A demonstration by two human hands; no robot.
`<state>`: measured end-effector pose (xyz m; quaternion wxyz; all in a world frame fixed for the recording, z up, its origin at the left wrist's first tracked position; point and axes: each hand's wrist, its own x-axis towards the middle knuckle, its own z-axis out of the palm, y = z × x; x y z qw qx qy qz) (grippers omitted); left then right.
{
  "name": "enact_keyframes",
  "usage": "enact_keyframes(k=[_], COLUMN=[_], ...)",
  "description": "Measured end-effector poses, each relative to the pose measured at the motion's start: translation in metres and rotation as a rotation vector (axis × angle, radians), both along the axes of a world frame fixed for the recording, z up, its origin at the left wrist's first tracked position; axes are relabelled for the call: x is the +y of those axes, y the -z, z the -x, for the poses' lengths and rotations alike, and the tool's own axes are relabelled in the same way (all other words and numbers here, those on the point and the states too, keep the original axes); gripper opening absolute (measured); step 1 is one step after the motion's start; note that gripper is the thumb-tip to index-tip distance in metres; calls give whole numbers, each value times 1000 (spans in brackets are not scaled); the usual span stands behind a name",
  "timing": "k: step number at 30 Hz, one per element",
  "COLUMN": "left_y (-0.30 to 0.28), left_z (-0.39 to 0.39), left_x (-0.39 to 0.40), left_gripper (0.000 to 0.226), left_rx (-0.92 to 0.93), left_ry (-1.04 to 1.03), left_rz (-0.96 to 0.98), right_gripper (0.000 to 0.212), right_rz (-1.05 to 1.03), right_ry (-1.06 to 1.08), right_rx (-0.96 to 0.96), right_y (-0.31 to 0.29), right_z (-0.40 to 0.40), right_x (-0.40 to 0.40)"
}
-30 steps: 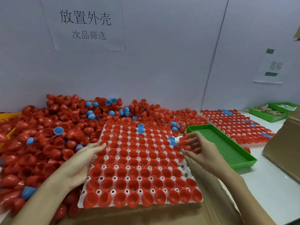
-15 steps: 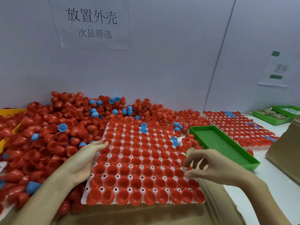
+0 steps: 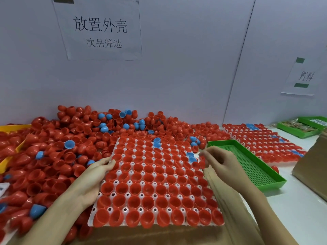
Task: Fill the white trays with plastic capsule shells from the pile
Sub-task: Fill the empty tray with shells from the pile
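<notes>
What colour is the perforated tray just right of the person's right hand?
Bright green, seen in the head view: the perforated tray beside the right hand.

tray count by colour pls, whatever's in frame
White trays: 2, the near one and the far one, both holding shells
Green trays: 3, near, far, farthest
Yellow trays: 1, at the left edge
Total: 6
</notes>
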<state>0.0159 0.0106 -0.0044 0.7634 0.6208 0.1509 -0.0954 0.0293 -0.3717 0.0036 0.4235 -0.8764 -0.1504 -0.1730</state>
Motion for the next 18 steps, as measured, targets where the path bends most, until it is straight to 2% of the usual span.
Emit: enact_keyframes(k=[3, 7, 11, 13, 14, 16, 18], left_y=[-3, -19, -50, -72, -82, -97, -107], left_z=[-4, -5, -9, -13, -15, -24, -45], left_x=[8, 11, -8, -30, -46, -82, -127], left_gripper=[20, 21, 34, 37, 36, 35, 34], left_rx=[26, -3, -109, -127, -129, -146, -161], left_ry=[-55, -128, -133, -136, -122, -78, -23], left_rz=[34, 29, 59, 122, 153, 199, 232], right_gripper=[23, 30, 27, 36, 34, 23, 27], right_rz=[-302, -745, -904, -793, -668, -406, -154], right_ry=[143, 203, 225, 330, 332, 202, 99], right_rx=[19, 183, 381, 502, 493, 383, 256], right_y=[7, 11, 20, 25, 25, 23, 21], right_z=[-27, -48, -58, -55, -51, -43, -39], right_x=[6, 17, 28, 39, 44, 56, 65])
